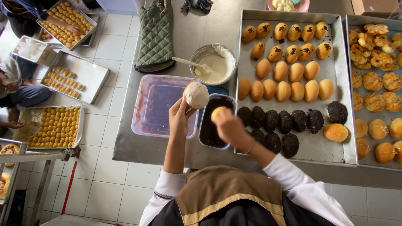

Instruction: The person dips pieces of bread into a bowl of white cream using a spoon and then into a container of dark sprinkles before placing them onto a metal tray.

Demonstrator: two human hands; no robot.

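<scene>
White cream covers the bun [196, 95] that the left hand [179, 118] holds up by its underside; it looks soft, light and sticky, so the dry base is the safest grip. Right hand [228, 127] pinches a small yellow piece [217, 113] over the dark crumb tub [213, 125] on the table [138, 148].

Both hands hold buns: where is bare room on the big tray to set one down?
Bare patches on the tray: the near right corner below the lone plain bun, and the right edge strip. The left side is crowded with the dark coated buns.
</scene>
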